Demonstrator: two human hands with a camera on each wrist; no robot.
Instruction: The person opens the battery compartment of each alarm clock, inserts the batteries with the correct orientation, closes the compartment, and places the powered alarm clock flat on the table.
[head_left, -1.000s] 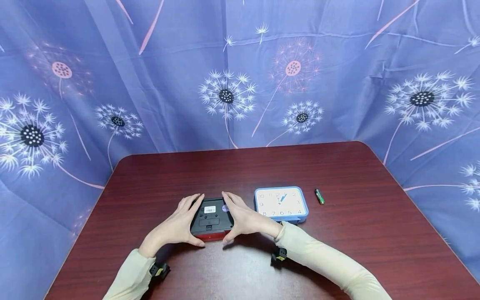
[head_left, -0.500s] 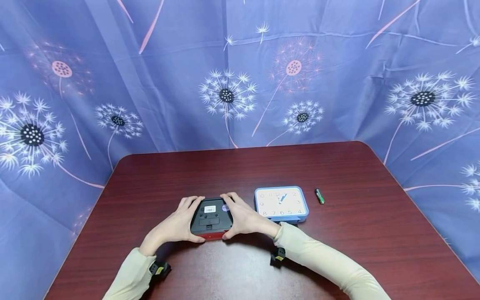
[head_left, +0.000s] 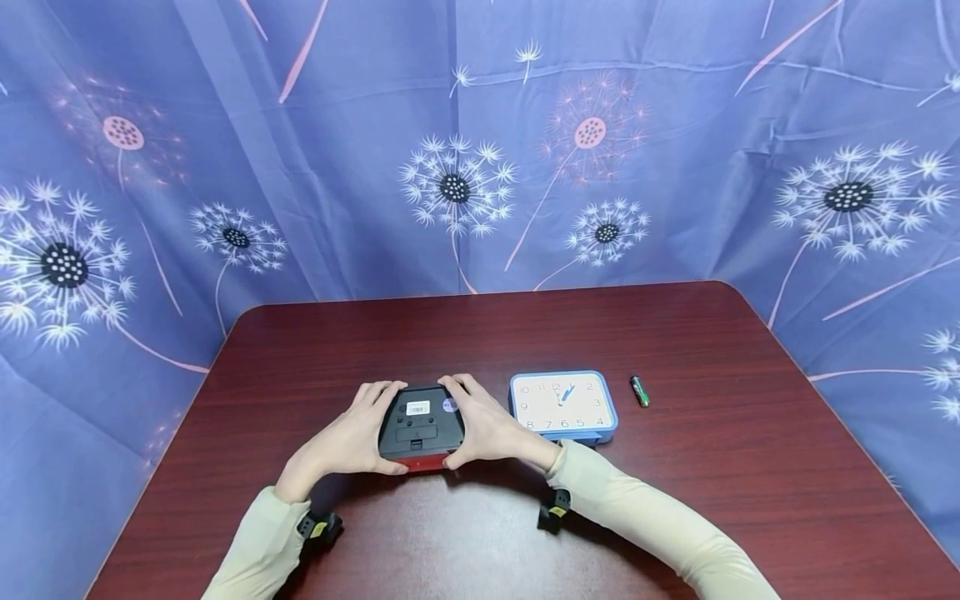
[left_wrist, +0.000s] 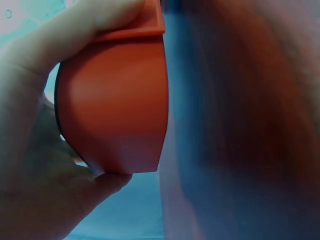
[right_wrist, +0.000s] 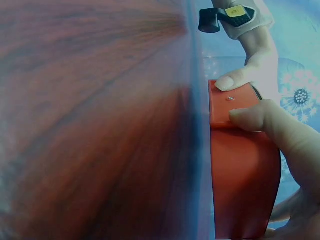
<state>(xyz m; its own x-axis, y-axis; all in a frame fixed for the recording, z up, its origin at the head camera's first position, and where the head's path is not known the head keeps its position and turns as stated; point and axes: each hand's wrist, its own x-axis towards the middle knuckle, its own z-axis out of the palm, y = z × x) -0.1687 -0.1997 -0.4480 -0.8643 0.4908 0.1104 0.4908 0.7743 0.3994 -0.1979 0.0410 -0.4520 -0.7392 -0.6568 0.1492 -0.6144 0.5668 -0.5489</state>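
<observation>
Head view: red box, dark side up, lies between left grip and right grip, both clasping opposite sides over the counter. Blue clock sits nearer the right grip.

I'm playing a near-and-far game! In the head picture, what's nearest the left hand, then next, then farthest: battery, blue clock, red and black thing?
1. Red and black thing: held in the left hand.
2. Blue clock: off to the right.
3. Battery: farther right, past the clock.
</observation>
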